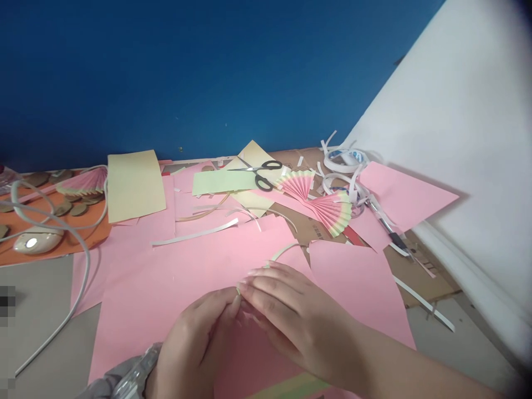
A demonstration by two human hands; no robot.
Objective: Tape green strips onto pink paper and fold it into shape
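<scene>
Pink paper [141, 293] lies beneath two hands [195, 332] [297, 310], pressed together, pinching one mostly hidden green-tipped piece [238, 290].

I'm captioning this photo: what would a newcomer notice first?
Probably the left hand and right hand meeting fingertip to fingertip at the lower middle, over broad pink paper. Next, likely the pleated pink-and-green fan shape right of centre, with open scissors to its upper left. The deep blue wall also stands out behind.

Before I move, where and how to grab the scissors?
Probably the scissors by the black handles, from above, right side: they lie open, blades pointing left, loops rightward. The fan sits close on that side, so a low approach might brush it.
</scene>
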